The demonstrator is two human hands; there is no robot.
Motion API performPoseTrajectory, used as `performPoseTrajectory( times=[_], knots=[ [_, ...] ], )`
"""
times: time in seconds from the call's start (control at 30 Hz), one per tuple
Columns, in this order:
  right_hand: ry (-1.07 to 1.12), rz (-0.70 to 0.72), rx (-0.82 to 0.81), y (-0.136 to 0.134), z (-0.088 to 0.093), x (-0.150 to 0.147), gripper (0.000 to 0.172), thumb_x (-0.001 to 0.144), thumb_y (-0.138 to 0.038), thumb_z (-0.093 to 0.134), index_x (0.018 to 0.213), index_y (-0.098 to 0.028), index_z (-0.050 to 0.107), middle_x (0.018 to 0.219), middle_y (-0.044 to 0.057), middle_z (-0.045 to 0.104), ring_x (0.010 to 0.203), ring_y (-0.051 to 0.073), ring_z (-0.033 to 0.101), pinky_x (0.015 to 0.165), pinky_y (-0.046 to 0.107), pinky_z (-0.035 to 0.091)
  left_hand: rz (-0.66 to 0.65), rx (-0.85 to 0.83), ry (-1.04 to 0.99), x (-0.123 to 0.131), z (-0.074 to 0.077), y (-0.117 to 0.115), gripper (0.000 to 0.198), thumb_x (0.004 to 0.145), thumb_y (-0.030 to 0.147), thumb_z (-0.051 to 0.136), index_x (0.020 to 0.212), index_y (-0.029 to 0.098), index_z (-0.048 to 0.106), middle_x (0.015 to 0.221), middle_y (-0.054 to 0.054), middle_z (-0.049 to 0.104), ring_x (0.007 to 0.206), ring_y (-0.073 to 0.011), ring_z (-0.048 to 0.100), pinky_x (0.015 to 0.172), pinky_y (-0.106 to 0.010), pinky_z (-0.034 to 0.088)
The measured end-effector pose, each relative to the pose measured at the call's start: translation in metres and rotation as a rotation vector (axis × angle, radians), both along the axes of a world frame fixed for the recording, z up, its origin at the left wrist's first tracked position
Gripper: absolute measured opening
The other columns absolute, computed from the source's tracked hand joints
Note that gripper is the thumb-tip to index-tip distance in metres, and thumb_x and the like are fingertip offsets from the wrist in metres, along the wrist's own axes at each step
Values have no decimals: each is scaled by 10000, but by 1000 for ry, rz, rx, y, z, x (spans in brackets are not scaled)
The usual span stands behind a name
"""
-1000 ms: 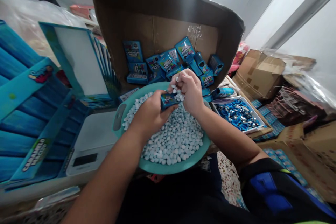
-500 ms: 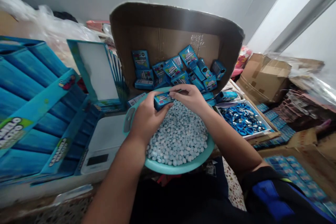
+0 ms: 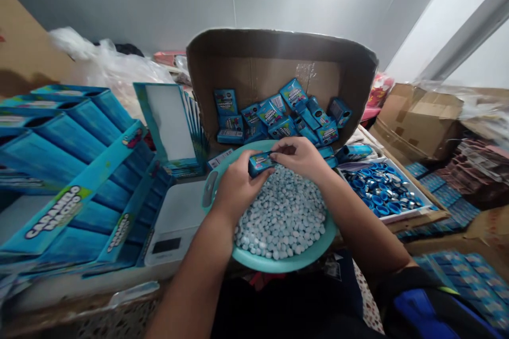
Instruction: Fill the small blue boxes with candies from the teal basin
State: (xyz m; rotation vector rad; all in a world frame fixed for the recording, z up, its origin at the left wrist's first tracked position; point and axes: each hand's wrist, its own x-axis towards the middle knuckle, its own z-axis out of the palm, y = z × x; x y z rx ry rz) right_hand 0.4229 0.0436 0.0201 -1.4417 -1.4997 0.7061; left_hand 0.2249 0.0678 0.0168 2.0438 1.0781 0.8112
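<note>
My left hand (image 3: 238, 183) is wrapped round a small blue candy box (image 3: 259, 163), held tilted above the heap. At the box's right end, my right hand (image 3: 300, 156) has thumb and fingers pinched together on its edge; what exactly lies between those fingertips is hidden. Under both hands a turquoise plastic basin (image 3: 274, 264) holds a heap of small pale-blue and white candies (image 3: 284, 217). Just behind the basin, an open cardboard box (image 3: 238, 71) on its side contains several blue candy boxes (image 3: 294, 94) like the held one.
Left of the basin sits a white scale (image 3: 178, 214) with a dark display. Blue display cartons (image 3: 79, 169) stand beyond it. At right, a white tray (image 3: 413, 211) is full of blue-and-silver caps (image 3: 382, 185). Brown cartons (image 3: 417, 111) and packed blue boxes (image 3: 465, 280) lie farther right.
The camera view has swung slightly left and up, so everything sits farther right and lower. Both hands keep nearly the same hold on the candy box.
</note>
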Motion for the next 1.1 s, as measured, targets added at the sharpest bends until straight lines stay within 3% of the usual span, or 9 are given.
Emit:
performPoseTrajectory(
  times=[0.2,0.37,0.5,0.73,0.87,0.97,1.1],
  knots=[
    [-242,-128,129,-9,0,-2,159,750,-203,633,790,-195,787,770,35,719,685,192,644,683,311,511,-6,8,48,0,0,-5,471,887,488,780,1261,231,654,1126,-81,758,1071,-315,720,855,-377,545],
    [-292,-167,134,-9,-6,5,200,784,-259,624,845,-199,805,809,58,743,706,216,669,678,324,530,79,-99,-59,-2,-1,-6,532,870,497,800,1298,234,624,1131,-90,753,1062,-295,722,852,-364,553],
    [-307,-81,38,-2,-18,14,217,829,-338,633,866,-197,793,941,89,758,817,244,705,707,324,557,149,-141,-218,-4,-4,-7,534,860,493,813,1281,231,616,1090,-69,750,967,-241,730,804,-313,553],
    [-349,49,-103,7,-41,11,273,876,-387,630,1013,-203,779,1113,114,754,957,301,728,851,404,599,207,-67,-475,-8,-13,-9,486,838,482,844,1199,230,636,1118,-71,734,1020,-220,713,867,-302,567],
    [-291,106,-22,4,-34,3,282,919,-385,583,1044,-207,764,1165,112,739,1035,289,713,849,366,595,263,-54,-530,-6,-13,-8,486,820,491,852,1174,223,654,1114,-79,729,1034,-225,706,869,-306,574],
    [-280,157,5,1,-26,-2,264,933,-350,576,1046,-194,757,1165,120,729,1036,274,710,867,353,591,253,-104,-619,-4,-11,-5,595,777,597,851,1179,210,642,1094,-77,724,969,-212,707,808,-292,584],
    [-307,194,6,1,-22,-5,236,946,-311,591,1049,-173,753,1151,128,726,1015,257,708,903,352,576,239,-99,-586,-6,-8,0,654,714,660,870,1122,193,660,1026,-73,720,897,-191,695,761,-267,574]
  ],
)
